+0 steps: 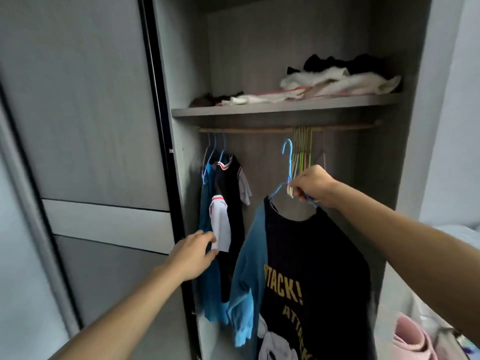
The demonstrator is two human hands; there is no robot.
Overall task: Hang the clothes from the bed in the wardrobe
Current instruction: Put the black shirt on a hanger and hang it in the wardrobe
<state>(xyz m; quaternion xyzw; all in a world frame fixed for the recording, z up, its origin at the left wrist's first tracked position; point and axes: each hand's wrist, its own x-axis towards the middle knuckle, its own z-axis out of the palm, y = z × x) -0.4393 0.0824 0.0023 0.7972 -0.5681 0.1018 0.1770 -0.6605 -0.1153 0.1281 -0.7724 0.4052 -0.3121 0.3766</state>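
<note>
A dark T-shirt [311, 276] with blue sleeves and yellow lettering hangs on a blue wire hanger [287, 162]. My right hand [313, 187] grips that hanger at its shoulder and holds it just below the wooden rail [246, 130], its hook free of the rail. My left hand [193, 252] reaches out with relaxed fingers and touches the clothes hung at the rail's left end: a blue garment [207, 255] and a black top with white sleeves [228, 203].
Several empty coloured hangers [302, 149] bunch on the rail right behind my right hand. The shelf [285, 106] above holds white and black folded clothes. A grey sliding door [91, 126] stands at left. A pink item [413, 341] lies at the lower right.
</note>
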